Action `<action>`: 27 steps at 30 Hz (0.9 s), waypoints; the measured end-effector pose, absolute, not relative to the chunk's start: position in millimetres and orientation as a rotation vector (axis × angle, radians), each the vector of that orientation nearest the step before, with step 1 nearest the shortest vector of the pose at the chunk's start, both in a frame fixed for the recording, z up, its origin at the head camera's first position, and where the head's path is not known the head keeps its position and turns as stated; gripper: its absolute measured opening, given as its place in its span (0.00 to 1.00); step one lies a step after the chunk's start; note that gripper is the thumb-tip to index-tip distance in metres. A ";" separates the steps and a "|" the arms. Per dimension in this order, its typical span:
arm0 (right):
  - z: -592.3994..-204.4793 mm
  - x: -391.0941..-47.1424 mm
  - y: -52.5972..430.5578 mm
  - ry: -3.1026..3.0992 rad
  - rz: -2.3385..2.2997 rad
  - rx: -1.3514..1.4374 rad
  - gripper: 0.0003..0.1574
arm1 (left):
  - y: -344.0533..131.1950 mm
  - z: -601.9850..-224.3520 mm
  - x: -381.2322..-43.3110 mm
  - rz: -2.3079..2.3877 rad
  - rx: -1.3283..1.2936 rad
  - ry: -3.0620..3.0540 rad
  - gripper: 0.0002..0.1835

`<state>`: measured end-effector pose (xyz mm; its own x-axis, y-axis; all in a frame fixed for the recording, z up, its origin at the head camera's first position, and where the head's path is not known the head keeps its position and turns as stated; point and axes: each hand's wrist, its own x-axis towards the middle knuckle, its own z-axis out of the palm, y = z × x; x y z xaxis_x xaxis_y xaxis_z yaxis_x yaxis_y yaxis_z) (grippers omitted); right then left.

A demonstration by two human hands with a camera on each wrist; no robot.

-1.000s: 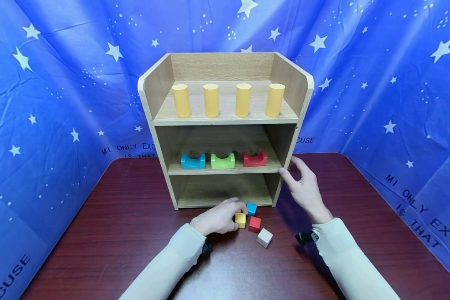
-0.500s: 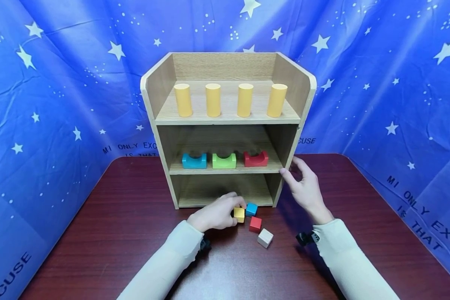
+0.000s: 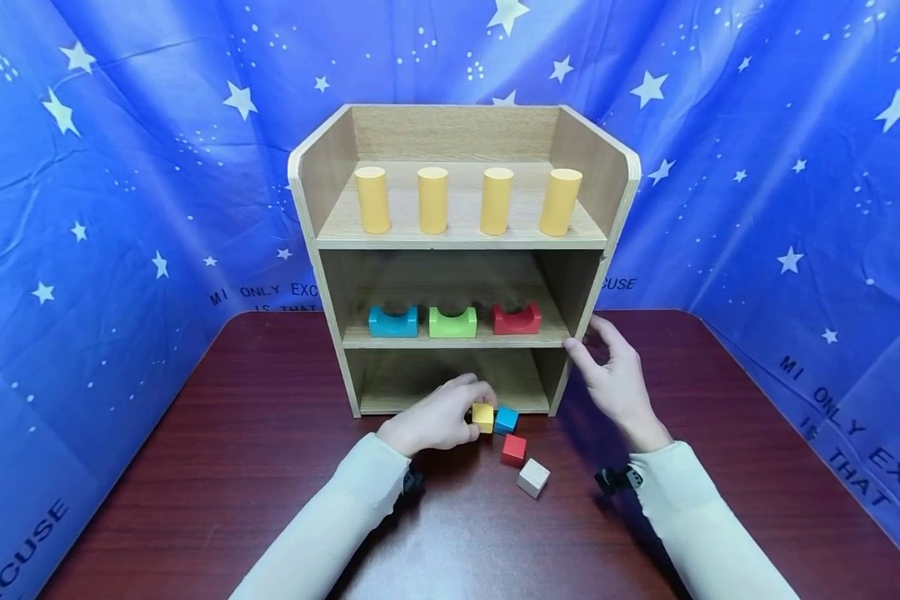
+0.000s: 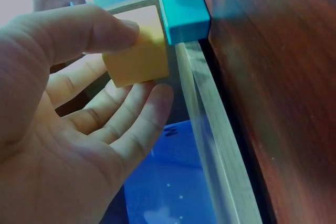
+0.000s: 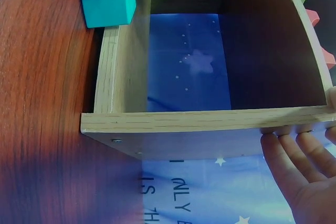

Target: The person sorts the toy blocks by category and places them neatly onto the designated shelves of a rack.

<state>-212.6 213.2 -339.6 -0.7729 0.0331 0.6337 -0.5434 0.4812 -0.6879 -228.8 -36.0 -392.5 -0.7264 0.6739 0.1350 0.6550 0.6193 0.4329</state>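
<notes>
My left hand (image 3: 438, 417) pinches a yellow cube (image 3: 483, 417) between thumb and fingers, at the front edge of the wooden shelf's bottom level. The thumb lies across one face of the cube in the left wrist view. Right beside it is a blue cube (image 3: 506, 420), close against the shelf's front edge. A red cube (image 3: 513, 451) and a pale wooden cube (image 3: 534, 478) lie nearer on the table. My right hand (image 3: 618, 379) grips the right side panel of the wooden shelf (image 3: 461, 244), thumb at the front edge and fingers against the outer face.
Several yellow cylinders (image 3: 432, 200) stand in a row on the top level. The middle level bears a blue arch block (image 3: 393, 323), a green one (image 3: 453, 323) and a red one (image 3: 517, 320). Blue star-printed cloth (image 3: 120, 208) surrounds the dark red table (image 3: 262, 433).
My left hand has brought the yellow cube a little forward, toward the shelf's bottom edge and level with the blue cube. The right hand stays on the side panel. The view shifts slightly.
</notes>
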 end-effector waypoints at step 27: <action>-338.9 -212.0 212.8 -2.162 1.286 0.401 0.23 | -9.6 -392.7 -268.4 0.764 1.131 2.792 0.21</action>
<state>-212.0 212.8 -338.9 -0.7831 0.0383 0.6207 -0.5272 0.4884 -0.6953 -268.4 -9.6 -392.7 -0.7347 0.6620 0.1481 0.6452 0.6144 0.4542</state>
